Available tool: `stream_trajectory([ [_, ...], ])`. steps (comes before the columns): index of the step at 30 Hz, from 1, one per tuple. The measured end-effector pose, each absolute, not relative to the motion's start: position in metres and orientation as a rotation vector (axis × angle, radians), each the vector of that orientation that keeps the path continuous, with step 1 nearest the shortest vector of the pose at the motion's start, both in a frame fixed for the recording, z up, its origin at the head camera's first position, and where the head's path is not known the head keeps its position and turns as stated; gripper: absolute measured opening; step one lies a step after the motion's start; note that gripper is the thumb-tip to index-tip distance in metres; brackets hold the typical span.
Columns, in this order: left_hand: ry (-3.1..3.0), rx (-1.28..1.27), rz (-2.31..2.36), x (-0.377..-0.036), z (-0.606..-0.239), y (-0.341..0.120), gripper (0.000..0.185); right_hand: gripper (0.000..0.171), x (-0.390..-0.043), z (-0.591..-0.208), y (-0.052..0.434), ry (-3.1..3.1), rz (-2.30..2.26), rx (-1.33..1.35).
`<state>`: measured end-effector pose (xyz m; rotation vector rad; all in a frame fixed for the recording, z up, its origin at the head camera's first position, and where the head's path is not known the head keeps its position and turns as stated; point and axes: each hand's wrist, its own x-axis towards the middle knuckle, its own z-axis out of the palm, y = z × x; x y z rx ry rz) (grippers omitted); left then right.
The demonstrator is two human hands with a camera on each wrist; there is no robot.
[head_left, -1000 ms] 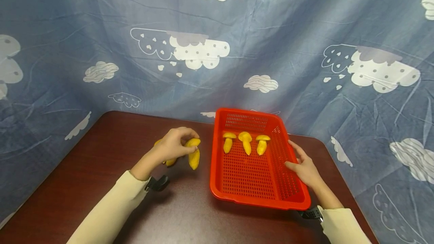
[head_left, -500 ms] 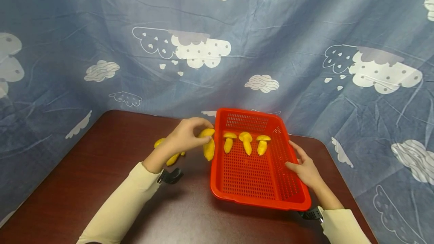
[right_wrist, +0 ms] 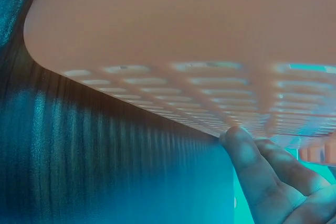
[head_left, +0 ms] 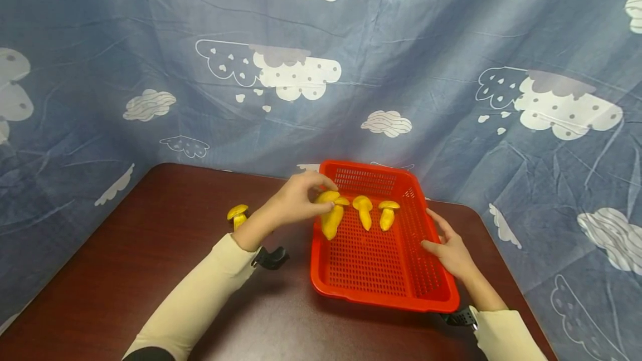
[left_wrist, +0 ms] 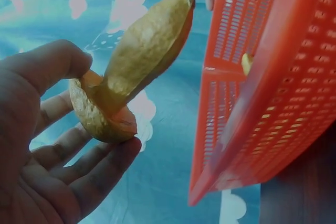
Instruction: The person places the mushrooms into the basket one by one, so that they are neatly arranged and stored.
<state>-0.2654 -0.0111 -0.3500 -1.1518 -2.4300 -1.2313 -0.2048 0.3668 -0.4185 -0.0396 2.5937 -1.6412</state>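
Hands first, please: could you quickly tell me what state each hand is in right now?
Left hand: fingers pinch a yellow toy mushroom by its cap, above the red perforated plastic basket.
Right hand: open, resting against the basket's right wall.

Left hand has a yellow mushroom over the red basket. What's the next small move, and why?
Probably lower the mushroom to the basket floor at the left end of the row and let go. The left hand holds it by the cap above the red basket, where other mushrooms lie side by side; the right hand steadies the rim.
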Motion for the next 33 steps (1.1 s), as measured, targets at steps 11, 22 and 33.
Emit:
stream_trajectory([
  [11, -2.448, -1.253, -1.225, -0.272, -0.365, 0.017, 0.026, 0.080, -0.206, -0.421, 0.369, 2.588, -1.645, -0.014],
  [22, -2.663, -1.407, -0.996, -0.283, -0.377, 0.037, 0.026, 0.079, -0.203, -0.418, 0.366, 2.588, -1.637, -0.017],
  [33, -2.771, -1.466, -0.770, -0.291, -0.384, 0.049, 0.020, 0.079, -0.205, -0.419, 0.367, 2.585, -1.655, -0.028],
])
